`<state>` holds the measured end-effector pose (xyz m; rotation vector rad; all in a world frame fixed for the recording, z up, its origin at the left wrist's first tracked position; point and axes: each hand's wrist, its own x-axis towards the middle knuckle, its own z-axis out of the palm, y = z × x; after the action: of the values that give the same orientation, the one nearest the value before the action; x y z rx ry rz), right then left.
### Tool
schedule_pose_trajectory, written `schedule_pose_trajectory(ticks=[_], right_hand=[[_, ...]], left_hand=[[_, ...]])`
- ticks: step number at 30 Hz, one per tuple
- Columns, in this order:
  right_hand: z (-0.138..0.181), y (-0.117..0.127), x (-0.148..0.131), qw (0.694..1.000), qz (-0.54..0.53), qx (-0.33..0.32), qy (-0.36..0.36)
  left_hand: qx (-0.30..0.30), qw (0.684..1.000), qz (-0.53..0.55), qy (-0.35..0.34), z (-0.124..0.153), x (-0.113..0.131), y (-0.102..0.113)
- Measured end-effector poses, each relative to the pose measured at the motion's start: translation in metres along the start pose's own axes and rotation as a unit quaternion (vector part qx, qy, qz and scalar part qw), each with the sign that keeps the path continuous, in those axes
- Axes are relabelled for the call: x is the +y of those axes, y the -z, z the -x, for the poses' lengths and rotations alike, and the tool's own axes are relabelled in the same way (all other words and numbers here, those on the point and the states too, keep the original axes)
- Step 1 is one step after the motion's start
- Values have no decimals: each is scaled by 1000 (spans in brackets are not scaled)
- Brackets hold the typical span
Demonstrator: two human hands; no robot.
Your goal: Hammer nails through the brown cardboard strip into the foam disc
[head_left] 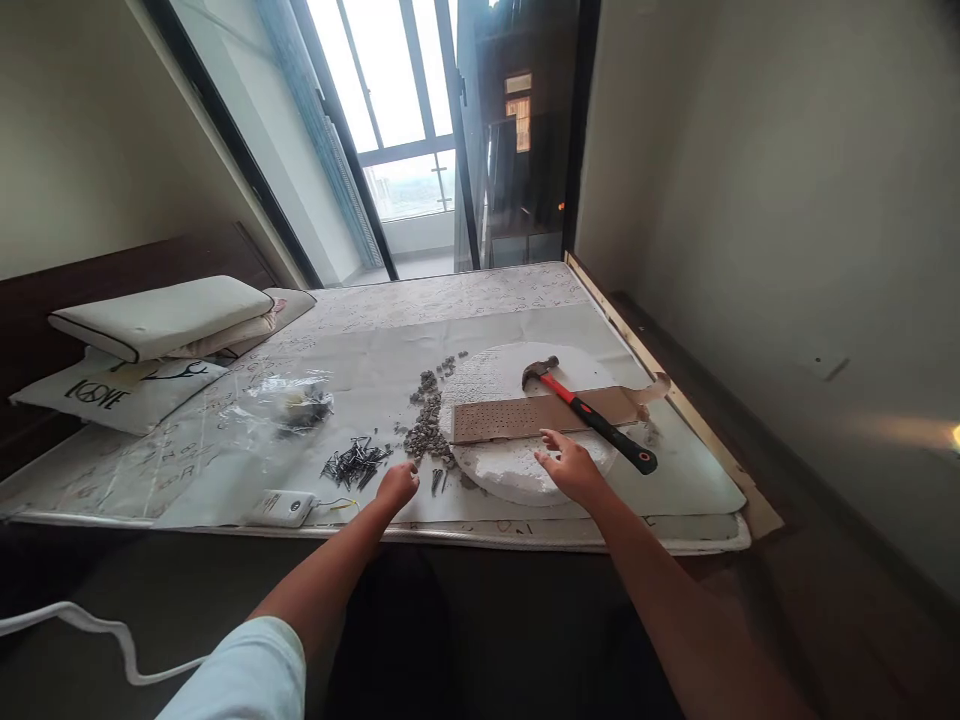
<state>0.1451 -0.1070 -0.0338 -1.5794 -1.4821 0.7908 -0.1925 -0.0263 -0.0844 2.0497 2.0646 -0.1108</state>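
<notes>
My left hand [397, 485] is closed low over the front of the bed sheet, between a heap of dark nails [354, 462] and a few loose nails [438, 481]. What its fingers hold, if anything, is hidden. My right hand [571, 470] hovers at the near edge of a brown perforated board [499, 420], fingers apart and nothing visible in them. The board lies across a white round slab [510, 470] with a crumbled surface. Across the board rests a claw hammer [589, 412] with a red and black handle, its head toward the far side.
Grey rubble pieces [426, 415] lie along the slab's left side. Further left are a clear plastic bag [292, 405] with dark contents and a white box-shaped device [283, 508] with a thin wire. Pillows [165, 315] are stacked at the left; a wooden rail [660, 375] edges the right.
</notes>
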Motion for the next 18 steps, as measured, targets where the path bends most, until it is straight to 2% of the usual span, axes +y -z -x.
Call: schedule_pose_trajectory(ticks=[4, 12, 18], right_hand=[[-2, -2, 5, 1000, 15, -3, -5], [-1, -9, 8, 1000, 26, 3, 8], [-3, 2, 12, 1000, 26, 13, -3]], left_hand=[[-7, 1000, 13, -2, 7, -9, -4], [-20, 999, 16, 29, -8, 29, -23], [-23, 996, 47, 67, -18, 32, -32]])
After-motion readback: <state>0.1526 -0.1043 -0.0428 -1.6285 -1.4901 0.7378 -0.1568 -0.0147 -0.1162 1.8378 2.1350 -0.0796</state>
